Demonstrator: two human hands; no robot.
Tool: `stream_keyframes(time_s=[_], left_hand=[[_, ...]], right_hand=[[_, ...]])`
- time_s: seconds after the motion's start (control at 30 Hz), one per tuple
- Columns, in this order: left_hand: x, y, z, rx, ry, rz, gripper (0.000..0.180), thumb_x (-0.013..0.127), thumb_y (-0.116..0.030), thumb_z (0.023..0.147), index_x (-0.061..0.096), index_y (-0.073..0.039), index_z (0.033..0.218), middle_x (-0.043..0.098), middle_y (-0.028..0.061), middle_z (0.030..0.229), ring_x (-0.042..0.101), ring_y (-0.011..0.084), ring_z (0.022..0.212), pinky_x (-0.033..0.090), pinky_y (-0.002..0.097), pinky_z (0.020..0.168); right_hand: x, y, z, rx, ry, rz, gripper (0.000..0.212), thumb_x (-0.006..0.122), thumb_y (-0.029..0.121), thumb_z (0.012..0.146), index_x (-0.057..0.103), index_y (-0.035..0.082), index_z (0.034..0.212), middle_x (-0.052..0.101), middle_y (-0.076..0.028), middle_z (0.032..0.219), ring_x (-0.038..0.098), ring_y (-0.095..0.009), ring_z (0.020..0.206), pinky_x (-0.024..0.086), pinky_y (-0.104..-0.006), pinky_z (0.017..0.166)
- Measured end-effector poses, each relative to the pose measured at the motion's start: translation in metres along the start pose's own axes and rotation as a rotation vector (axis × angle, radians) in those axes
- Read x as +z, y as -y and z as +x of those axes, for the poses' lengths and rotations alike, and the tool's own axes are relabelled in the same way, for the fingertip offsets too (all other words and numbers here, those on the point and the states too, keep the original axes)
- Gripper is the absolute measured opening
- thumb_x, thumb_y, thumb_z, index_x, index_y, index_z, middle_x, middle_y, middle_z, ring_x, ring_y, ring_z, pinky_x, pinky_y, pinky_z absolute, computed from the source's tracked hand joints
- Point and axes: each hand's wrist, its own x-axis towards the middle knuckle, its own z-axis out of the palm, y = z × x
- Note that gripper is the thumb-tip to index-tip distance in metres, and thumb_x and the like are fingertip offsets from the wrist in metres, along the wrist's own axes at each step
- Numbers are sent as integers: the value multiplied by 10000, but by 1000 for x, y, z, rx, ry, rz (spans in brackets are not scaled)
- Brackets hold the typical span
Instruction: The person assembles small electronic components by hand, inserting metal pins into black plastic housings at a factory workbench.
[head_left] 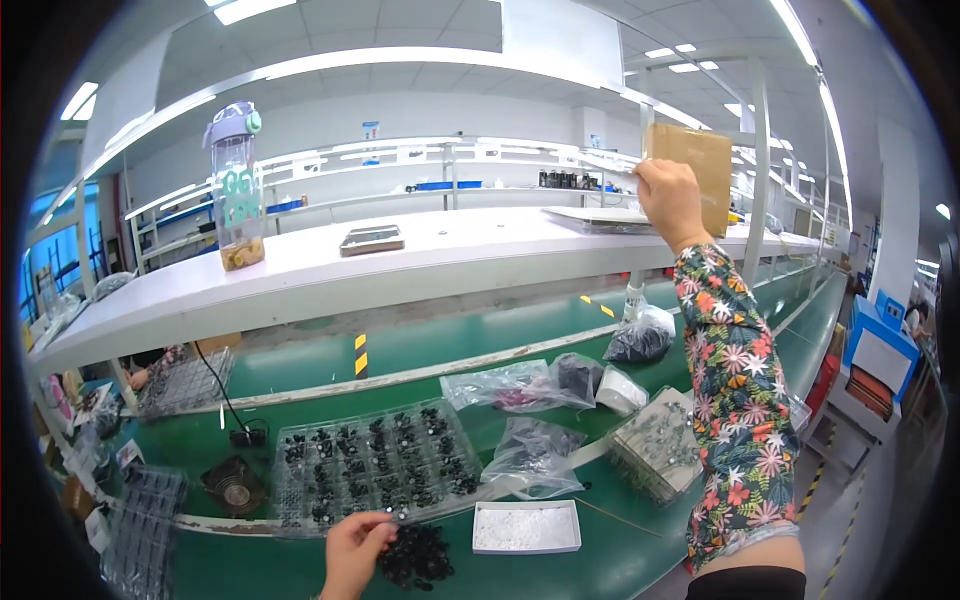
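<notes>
My left hand (352, 552) is low in the view, thumb and forefinger pinched together beside a loose pile of small black parts (415, 556). What the pinch holds is too small to make out. Just beyond lies a clear plastic tray (290, 470) with rows of similar black parts. My right hand (670, 200), its arm in a flowered sleeve, is raised at the shelf with curled fingers. It overlaps the left side of a brown cardboard box (715, 180); whether it touches the box or holds something small, I cannot tell.
A white box of tiny pale pieces (527, 527) sits on the green bench. Plastic bags (535, 455) and stacked clear trays (655, 450) lie farther right. On the white shelf (480, 235) stand a water bottle (237, 190) and a small metal-rimmed tray (371, 240). Another person's hand shows at far left.
</notes>
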Motion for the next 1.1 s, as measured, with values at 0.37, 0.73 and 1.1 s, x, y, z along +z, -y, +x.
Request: stream_keyframes(time_s=[0.37, 0.73, 1.1], left_hand=[[258, -229, 206, 1283, 294, 863, 347, 588, -170, 855, 581, -2, 1158, 553, 188, 1248, 527, 353, 1133, 416, 388, 978], [297, -217, 308, 1015, 400, 1024, 349, 542, -241, 892, 609, -42, 1171, 625, 219, 1111, 589, 358, 1052, 443, 378, 932], [301, -210, 300, 1061, 286, 977, 315, 574, -248, 864, 620, -71, 1121, 648, 217, 998, 598, 383, 979, 465, 442, 882]], right_hand=[[-34, -18, -14, 102, -143, -63, 60, 600, 72, 754, 616, 100, 804, 598, -61, 738, 592, -259, 753, 450, -390, 673], [-52, -35, -58, 117, -98, -24, 83, 616, 54, 736, 636, 80, 813, 630, -71, 775, 610, -270, 752, 482, -386, 679], [-45, -37, -39, 107, -222, 56, 95, 626, 55, 720, 639, 91, 807, 629, -64, 765, 607, -250, 757, 462, -373, 690]])
